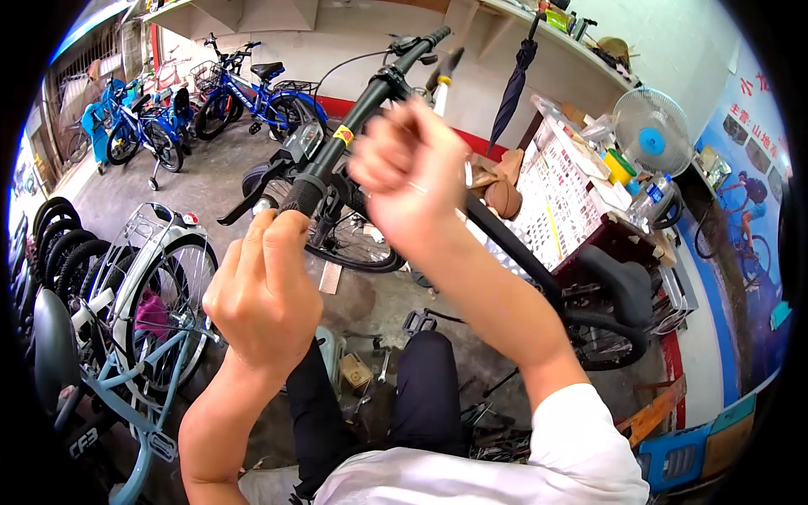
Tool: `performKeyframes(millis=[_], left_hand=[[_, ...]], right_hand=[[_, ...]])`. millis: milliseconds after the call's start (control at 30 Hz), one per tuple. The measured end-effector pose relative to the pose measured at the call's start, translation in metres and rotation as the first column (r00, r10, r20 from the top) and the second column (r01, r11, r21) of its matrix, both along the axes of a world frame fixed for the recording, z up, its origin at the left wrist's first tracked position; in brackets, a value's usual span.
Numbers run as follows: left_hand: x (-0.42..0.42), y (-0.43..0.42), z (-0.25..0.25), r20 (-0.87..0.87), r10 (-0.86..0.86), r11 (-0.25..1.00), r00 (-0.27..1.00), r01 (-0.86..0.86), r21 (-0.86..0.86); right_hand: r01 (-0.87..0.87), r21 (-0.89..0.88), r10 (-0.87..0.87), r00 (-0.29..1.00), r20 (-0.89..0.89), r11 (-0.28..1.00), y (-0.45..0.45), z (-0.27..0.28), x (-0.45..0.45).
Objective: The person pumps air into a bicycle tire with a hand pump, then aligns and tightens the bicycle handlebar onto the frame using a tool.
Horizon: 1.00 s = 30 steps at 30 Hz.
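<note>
A bicycle with a black handlebar stands in front of me. My left hand is closed at the near end of the ribbed handlebar grip, fingertips pressed against it. Beside that grip are a brake lever and a dark control unit. My right hand is raised over the bike's front part, its fingers curled and blurred by motion. A thin pale line shows near its wrist side; whatever the fingers hold is hidden. Behind my right forearm are the black frame tube and the saddle.
On the left stand a light-blue bicycle and several tires. Blue bicycles are parked at the back. A cluttered cabinet and a fan stand right. A wrench and a small box lie on the floor.
</note>
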<state>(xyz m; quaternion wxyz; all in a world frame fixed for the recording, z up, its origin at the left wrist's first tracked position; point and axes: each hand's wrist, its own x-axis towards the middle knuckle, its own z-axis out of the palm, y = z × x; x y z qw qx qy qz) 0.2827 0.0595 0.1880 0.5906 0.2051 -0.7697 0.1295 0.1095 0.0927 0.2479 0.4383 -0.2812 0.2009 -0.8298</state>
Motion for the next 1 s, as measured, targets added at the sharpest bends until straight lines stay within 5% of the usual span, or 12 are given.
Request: performKeyframes(millis=[67, 267, 467, 533, 600, 633, 700, 733, 867, 1000], left_hand=[[0.007, 0.001, 0.001, 0.044, 0.005, 1.0, 0.999, -0.005, 0.004], [0.015, 0.012, -0.007, 0.217, 0.125, 0.988, 0.968, -0.102, -0.113], [0.009, 0.011, -0.011, 0.139, 0.051, 0.996, 0.989, -0.041, -0.075], [0.01, 0.012, -0.012, 0.139, 0.068, 0.995, 0.988, -0.057, -0.085], [0.013, 0.012, -0.012, 0.135, 0.074, 0.993, 0.988, -0.062, -0.097], [0.014, 0.014, -0.011, 0.151, 0.071, 0.997, 0.986, -0.063, -0.055], [0.013, 0.016, -0.007, 0.168, 0.063, 0.998, 0.984, -0.062, -0.013], [0.01, 0.014, -0.005, 0.109, 0.009, 1.0, 0.994, -0.008, -0.002], [0.011, 0.028, 0.004, 0.08, -0.068, 0.997, 0.994, 0.066, 0.035], [0.024, 0.064, -0.005, 0.164, -0.236, 0.97, 0.958, 0.223, 0.097]], right_hand=[[0.094, 0.038, -0.096, 0.994, 0.049, 0.995, -0.038, 0.019, 0.033], [-0.053, 0.086, 0.055, 0.998, -0.025, 0.995, -0.009, 0.005, -0.006], [0.042, 0.028, -0.037, 0.99, -0.138, 0.999, -0.016, 0.01, -0.053], [0.206, -0.015, -0.204, 0.953, -0.224, 0.978, -0.008, 0.03, -0.037], [0.162, -0.231, -0.227, 0.928, -0.295, 0.959, -0.012, 0.035, -0.036], [-0.092, -0.322, -0.035, 0.93, -0.366, 0.942, -0.007, 0.043, -0.045], [-0.082, -0.34, -0.101, 0.866, -0.489, 0.937, 0.009, 0.047, -0.05], [0.182, -0.3, -0.323, 0.78, -0.536, 0.936, 0.021, 0.044, -0.037], [0.334, -0.209, -0.39, 0.704, -0.594, 0.919, 0.048, -0.005, -0.074], [0.712, -0.107, -0.558, 0.438, -0.705, 0.694, 0.073, -0.075, -0.132]])
